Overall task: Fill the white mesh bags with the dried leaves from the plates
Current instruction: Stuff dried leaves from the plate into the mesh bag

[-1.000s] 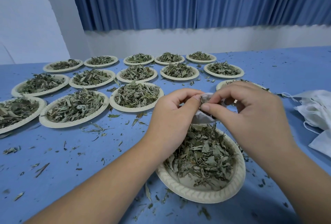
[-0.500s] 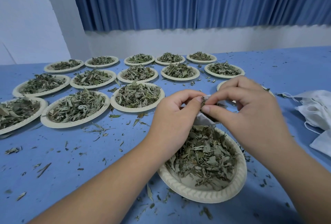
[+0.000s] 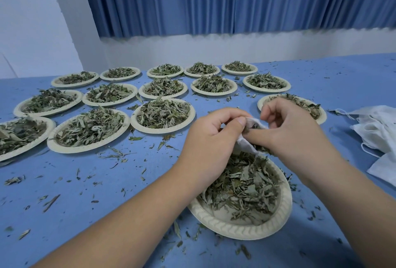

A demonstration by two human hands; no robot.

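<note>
Both hands are up over the round pale paper plate [image 3: 235, 228] nearest the person, loaded with dried green leaves [image 3: 242, 184], and that plate is our marker for everything. Just above its far rim hangs the small white mesh bag [image 3: 246, 146]. It is held there, I'd say, so that whatever spills drops back onto the plate and not the blue cloth-covered surface [image 3: 107, 192].

The left hand [image 3: 212, 139] has its grip pinched on the bag's near lip, thumb on top and fingers curled beneath. That looks like the job of holding the mouth open. The right hand [image 3: 293, 130] comes in from the plate's right side, its grip pressed together at the bag's mouth with dark leaf bits against the thumb. It is probably pushing a pinch of leaves inside, though the fingers hide whether it also has the bag's far lip.

The leaves sit heaped toward the plate's far side, with bare paper showing at the near edge. My read: this bag is mid-fill and not yet ready to close.

Beyond the plate and to its left, rows of leaf-laden paper plates [image 3: 162, 131] wait, so there is a long way to go. To the plate's right, well apart, lies a loose heap of flat white bags [image 3: 381, 130], handy for the next round. Leaf crumbs litter the surface all around the plate.
</note>
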